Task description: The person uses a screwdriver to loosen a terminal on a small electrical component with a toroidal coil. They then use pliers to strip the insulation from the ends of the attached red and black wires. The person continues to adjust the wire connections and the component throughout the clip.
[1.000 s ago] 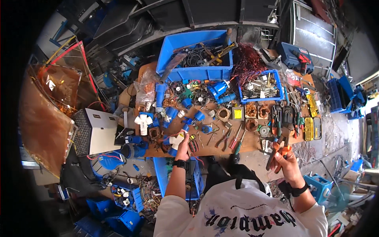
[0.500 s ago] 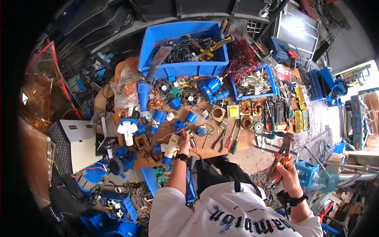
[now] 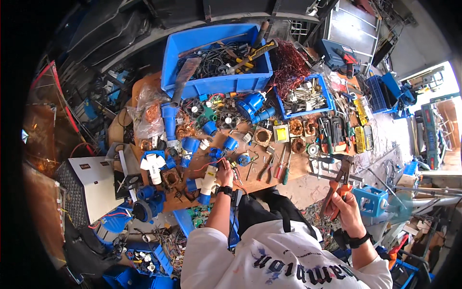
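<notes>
A cream three-way plug connector with blue ends point(image 3: 208, 180) is at the table's near edge, and my left hand point(image 3: 225, 175) closes round its right side. A red wire point(image 3: 210, 165) runs beside the fingertips. Part of the grip is hidden by the hand itself. Off the right end of the table, my right hand point(image 3: 348, 213) is wrapped round orange-handled pliers point(image 3: 340, 185), whose dark metal head points up and away from me. Blue plug parts point(image 3: 191, 144) lie beyond the connector. Screwdrivers point(image 3: 287, 166) and another pair of pliers point(image 3: 265, 166) rest between the two hands.
A large blue bin point(image 3: 219, 87) of cables and tools stands at the table's far side. A small blue tray point(image 3: 308, 113) holds metal pins. Hex keys point(image 3: 338, 129) lie at the right. Blue crates of scrap point(image 3: 163, 260) and loose wires cover the floor at left.
The whole view has shifted slightly, moving the table a little left in the picture. My left hand stays at the connector and my right hand keeps the pliers, with little other movement.
</notes>
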`<state>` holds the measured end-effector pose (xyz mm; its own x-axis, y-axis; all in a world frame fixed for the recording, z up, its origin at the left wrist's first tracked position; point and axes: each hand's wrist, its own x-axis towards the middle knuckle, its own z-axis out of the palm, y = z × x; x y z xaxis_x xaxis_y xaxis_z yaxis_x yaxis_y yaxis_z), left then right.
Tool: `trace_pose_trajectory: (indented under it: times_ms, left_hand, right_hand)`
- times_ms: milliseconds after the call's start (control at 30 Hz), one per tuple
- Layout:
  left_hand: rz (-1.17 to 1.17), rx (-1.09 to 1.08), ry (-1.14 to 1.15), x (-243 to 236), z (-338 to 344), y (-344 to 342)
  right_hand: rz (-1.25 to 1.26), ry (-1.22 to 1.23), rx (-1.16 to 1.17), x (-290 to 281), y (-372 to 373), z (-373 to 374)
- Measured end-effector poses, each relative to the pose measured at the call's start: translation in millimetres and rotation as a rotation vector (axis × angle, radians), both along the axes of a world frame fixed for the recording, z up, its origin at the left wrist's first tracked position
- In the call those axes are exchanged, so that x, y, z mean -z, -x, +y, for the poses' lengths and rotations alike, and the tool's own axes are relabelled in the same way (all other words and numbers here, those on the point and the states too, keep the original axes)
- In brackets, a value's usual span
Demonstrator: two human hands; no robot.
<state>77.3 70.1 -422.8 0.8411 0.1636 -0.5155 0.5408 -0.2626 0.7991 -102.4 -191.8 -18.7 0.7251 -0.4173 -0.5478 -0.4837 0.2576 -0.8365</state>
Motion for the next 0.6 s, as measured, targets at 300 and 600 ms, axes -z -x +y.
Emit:
trace_pose_trajectory:
  times_ms: [300,600]
  left_hand:
    - [-0.223,0.109,0.535,-201.5,0.6,26.1]
    - [-0.053,0.788,0.713,-383.6,-37.8,63.9]
  right_hand:
    - [-0.041,-0.327,0.04,-6.9,-30.7,16.6]
    - [-0.265,-0.508,-0.131,-43.8,-62.5,63.0]
